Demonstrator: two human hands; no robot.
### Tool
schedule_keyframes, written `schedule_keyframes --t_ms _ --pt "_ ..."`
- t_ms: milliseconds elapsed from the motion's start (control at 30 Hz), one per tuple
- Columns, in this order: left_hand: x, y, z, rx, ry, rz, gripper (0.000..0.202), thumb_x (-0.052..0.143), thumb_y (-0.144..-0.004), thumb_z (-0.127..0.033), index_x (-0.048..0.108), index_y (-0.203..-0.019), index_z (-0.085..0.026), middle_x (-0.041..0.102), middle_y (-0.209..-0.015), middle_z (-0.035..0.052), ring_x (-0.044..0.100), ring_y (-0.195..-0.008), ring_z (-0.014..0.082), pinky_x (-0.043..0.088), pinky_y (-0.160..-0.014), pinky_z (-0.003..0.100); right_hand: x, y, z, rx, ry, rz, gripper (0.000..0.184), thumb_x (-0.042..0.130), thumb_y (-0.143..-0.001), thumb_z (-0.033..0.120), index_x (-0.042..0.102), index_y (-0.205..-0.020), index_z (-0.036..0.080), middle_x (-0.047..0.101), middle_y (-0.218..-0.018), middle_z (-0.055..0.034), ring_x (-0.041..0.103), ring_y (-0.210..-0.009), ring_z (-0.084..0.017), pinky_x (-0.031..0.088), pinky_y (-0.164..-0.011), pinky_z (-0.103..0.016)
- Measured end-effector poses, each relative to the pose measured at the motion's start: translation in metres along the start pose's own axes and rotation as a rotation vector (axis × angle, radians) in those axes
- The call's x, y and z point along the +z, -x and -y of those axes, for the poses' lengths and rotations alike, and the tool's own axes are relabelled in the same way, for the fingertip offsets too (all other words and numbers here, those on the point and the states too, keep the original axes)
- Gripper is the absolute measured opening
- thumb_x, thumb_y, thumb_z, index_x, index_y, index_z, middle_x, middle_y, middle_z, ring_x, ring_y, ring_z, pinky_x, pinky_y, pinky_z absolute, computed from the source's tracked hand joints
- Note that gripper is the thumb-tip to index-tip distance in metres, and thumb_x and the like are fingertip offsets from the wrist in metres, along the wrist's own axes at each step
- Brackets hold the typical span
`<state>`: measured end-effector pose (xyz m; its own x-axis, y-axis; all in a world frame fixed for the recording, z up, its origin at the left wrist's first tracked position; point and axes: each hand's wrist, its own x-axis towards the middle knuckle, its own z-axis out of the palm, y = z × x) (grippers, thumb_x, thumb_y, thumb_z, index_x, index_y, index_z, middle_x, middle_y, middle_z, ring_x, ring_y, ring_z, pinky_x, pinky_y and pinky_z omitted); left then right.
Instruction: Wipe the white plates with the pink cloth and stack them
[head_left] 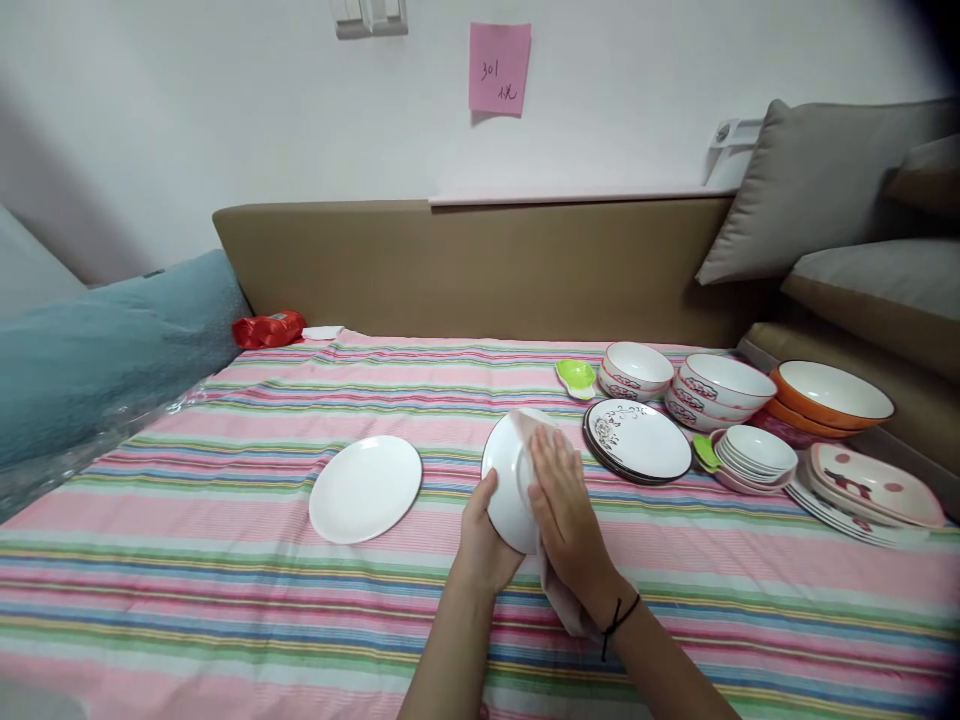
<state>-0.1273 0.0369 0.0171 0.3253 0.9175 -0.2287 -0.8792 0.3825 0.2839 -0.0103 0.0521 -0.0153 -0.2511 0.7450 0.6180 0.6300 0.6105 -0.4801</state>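
Left hand: we see the left hand (487,545) gripping the held plate (501,490) at its near left edge, the thumb lying over the rim and the palm beneath.
Right hand: the right hand (561,500) lies over the plate's right side, its fingers nearly straight and close together, keeping the pale cloth (556,597) against the surface; whether it also pinches the cloth we cannot tell. A black cord (619,618) circles the wrist.
Held plate: round, white and smooth, with a thin dark line along its edge and a faint ring near the middle; we find it raised and tilted above the striped cover (225,610), its right part hidden by hand and cloth.
Pale cloth: thin and pinkish, it shows above the fingers and hangs below the right hand.
White plate: to the left, well apart from the hands, we see a plain white plate (366,490) flat on the cover.
Patterned plates: just right of the hands sits a stack of patterned plates (641,440), dark-rimmed, with a floral drawing on top.
Farther right: we make out a green dish (576,377), white bowls (724,385), small dishes (759,452), oval dishes (874,480) and orange bowls (834,392).
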Motion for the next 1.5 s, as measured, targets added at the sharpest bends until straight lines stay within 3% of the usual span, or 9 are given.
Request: schedule_keyframes --t_ms 133,267,400,667,800,900,1100,1300,1500 --pt "-0.001 -0.001 -0.006 0.091 0.061 0.029 0.056 0.039 -0.09 -0.053 0.069 -0.108 -0.009 0.071 -0.109 0.0126 0.059 -0.116 0.0261 0.033 -0.11 0.037 -0.013 0.009 0.004 -0.238 -0.044 0.22 0.057 0.032 -0.097 0.02 0.017 -0.151 0.024 0.028 -0.155 -0.003 0.022 -0.143 -0.022 0.027 -0.115 -0.048" --pt "-0.002 -0.001 -0.01 0.104 0.027 0.112 0.062 0.039 -0.088 -0.058 0.065 -0.118 -0.011 0.069 -0.116 0.013 0.052 -0.125 0.0286 0.031 -0.111 0.042 -0.017 0.013 -0.004 -0.071 -0.044 0.108 0.054 0.028 -0.098 0.021 0.02 -0.151 0.025 0.025 -0.156 -0.0017 0.018 -0.144 -0.022 0.022 -0.117 -0.051" --pt "0.001 -0.001 0.001 0.004 -0.041 0.068 0.058 0.041 -0.09 -0.053 0.062 -0.121 -0.01 0.068 -0.118 0.0136 0.049 -0.127 0.0278 0.031 -0.111 0.04 -0.011 0.003 -0.005 0.019 -0.018 0.006 0.057 0.025 -0.099 0.03 0.007 -0.153 0.021 0.008 -0.159 -0.0052 0.004 -0.146 -0.028 0.013 -0.116 -0.059" --pt "0.001 -0.008 -0.005 0.127 0.103 -0.056 0.066 0.04 -0.086 -0.059 0.063 -0.119 -0.007 0.071 -0.105 0.0165 0.061 -0.111 0.0302 0.033 -0.108 0.043 -0.024 0.019 0.006 -0.274 -0.042 0.312 0.054 0.031 -0.097 0.024 0.021 -0.151 0.025 0.03 -0.154 0.0004 0.016 -0.145 -0.021 0.024 -0.117 -0.044" --pt "-0.006 -0.009 -0.013 0.212 0.12 0.02 0.064 0.043 -0.084 -0.058 0.055 -0.132 -0.018 0.069 -0.116 0.0119 0.059 -0.115 0.0302 0.031 -0.109 0.046 -0.022 0.022 -0.005 -0.12 -0.045 0.159 0.058 0.033 -0.098 0.026 0.012 -0.152 0.025 0.018 -0.158 -0.0015 0.007 -0.146 -0.024 0.018 -0.118 -0.05" --pt "-0.008 -0.006 -0.011 0.15 0.061 0.1 0.064 0.043 -0.083 -0.059 0.054 -0.133 -0.022 0.066 -0.121 0.0099 0.052 -0.123 0.0314 0.029 -0.11 0.046 -0.017 0.014 -0.018 0.092 -0.154 -0.007 0.059 0.027 -0.1 0.03 0.002 -0.153 0.024 0.002 -0.16 -0.003 0.003 -0.146 -0.023 0.016 -0.119 -0.049" --pt "0.0 0.002 -0.001 -0.015 -0.127 0.056 0.055 0.051 -0.084 -0.05 0.062 -0.124 -0.015 0.071 -0.112 0.0122 0.055 -0.12 0.0328 0.037 -0.105 0.047 -0.014 -0.008 -0.035 0.276 -0.258 -0.152 0.051 0.017 -0.101 0.035 0.014 -0.151 0.026 0.015 -0.158 -0.0022 0.007 -0.146 -0.02 0.012 -0.119 -0.053" --pt "0.003 -0.002 0.013 -0.015 -0.18 -0.006 0.045 0.057 -0.084 -0.042 0.067 -0.114 -0.01 0.072 -0.106 0.0131 0.059 -0.115 0.0303 0.039 -0.104 0.04 -0.014 -0.023 -0.006 0.075 -0.153 -0.086 0.054 0.016 -0.1 0.043 0.024 -0.149 0.021 0.028 -0.154 -0.0057 0.016 -0.144 -0.025 0.015 -0.117 -0.056" --pt "-0.007 -0.005 0.003 0.008 0.116 0.046 0.064 0.041 -0.083 -0.069 0.071 -0.099 -0.015 0.073 -0.098 0.0087 0.067 -0.096 0.0202 0.044 -0.097 0.03 -0.006 -0.007 0.032 -0.259 -0.009 0.229 0.056 0.029 -0.097 0.034 0.02 -0.151 0.019 0.026 -0.155 -0.0027 0.013 -0.145 -0.026 0.021 -0.117 -0.05"
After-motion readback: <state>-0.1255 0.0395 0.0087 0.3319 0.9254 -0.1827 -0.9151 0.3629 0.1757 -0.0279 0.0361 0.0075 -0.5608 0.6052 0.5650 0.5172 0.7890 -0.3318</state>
